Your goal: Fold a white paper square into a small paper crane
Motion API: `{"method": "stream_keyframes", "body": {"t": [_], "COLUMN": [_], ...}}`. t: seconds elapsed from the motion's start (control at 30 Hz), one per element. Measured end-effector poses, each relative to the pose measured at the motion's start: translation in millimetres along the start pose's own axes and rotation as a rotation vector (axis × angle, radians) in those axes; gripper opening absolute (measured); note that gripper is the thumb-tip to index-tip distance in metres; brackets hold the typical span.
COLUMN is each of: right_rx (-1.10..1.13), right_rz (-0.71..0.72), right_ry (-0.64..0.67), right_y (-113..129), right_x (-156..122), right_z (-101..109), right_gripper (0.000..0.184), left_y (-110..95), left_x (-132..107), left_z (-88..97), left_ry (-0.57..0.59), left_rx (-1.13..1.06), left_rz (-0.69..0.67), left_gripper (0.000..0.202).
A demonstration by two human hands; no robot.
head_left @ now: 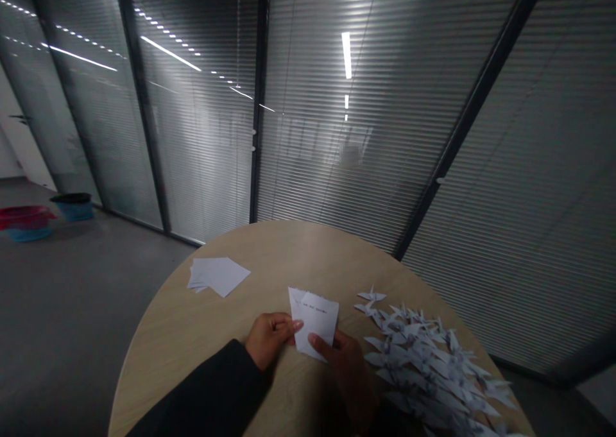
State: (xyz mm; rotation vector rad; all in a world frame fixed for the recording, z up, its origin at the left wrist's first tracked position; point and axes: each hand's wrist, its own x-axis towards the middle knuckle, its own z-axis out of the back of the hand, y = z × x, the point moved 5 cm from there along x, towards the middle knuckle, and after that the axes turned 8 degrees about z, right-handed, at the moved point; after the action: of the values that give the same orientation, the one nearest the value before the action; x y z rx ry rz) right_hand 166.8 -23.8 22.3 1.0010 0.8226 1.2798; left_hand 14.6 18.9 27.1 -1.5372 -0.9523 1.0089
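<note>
A small white sheet of paper [315, 321] is held up over the table in both hands. It has a ragged upper edge, a line of dark print near the top and what looks like a fold at its upper left corner. My left hand [272, 337] pinches its left edge between thumb and fingers. On the lower right side, my right hand [344, 357] grips it, thumb on the front and fingers behind. To the right lies a large heap of folded paper cranes [433, 360], close to my right hand. Several loose white sheets [219, 274] lie overlapped at the left.
The round wooden table [298, 244] has its curved far edge close to a glass partition with blinds [327, 187]. On the grey floor at the left stand a blue bin with a red liner [26, 222] and a blue bin with a black liner [74, 207].
</note>
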Motion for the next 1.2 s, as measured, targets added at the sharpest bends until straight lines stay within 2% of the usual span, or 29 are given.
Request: {"method": "stream_keyframes", "body": {"t": [0.2, 0.43, 0.7, 0.87, 1.07, 1.2], "right_rx": [0.005, -0.015, -0.053, 0.008, -0.02, 0.023], "right_rz": [0.005, 0.013, 0.009, 0.016, -0.032, -0.087], "right_ry": [0.012, 0.033, -0.038, -0.042, -0.071, -0.094], "right_y": [2.5, -5.0, -2.3, -4.3, -3.2, -0.8], "right_x": [-1.2, 1.3, 0.0, 1.4, -2.7, -6.3], "right_z": [-3.4, -5.8, 1.4, -0.8, -4.6, -7.4], "right_gripper": [0.038, 0.037, 0.035, 0.035, 0.032, 0.034], "left_y": [0.4, 1.0, 4.1, 2.8, -13.9, -18.1], "left_x": [-0.8, -2.8, -4.1, -7.4, -13.0, -16.9], "left_z": [4.0, 6.4, -2.1, -5.5, -3.5, -3.5], "left_ry": [-0.038, -0.09, -0.049, -0.041, -0.148, -0.188], "left_rx": [0.127, 0.261, 0.395, 0.389, 0.444, 0.547], "left_rz": [-0.06, -0.121, -0.152, -0.143, -0.295, -0.323], "left_gripper": [0.053, 0.047, 0.041, 0.039, 0.033, 0.031]}}
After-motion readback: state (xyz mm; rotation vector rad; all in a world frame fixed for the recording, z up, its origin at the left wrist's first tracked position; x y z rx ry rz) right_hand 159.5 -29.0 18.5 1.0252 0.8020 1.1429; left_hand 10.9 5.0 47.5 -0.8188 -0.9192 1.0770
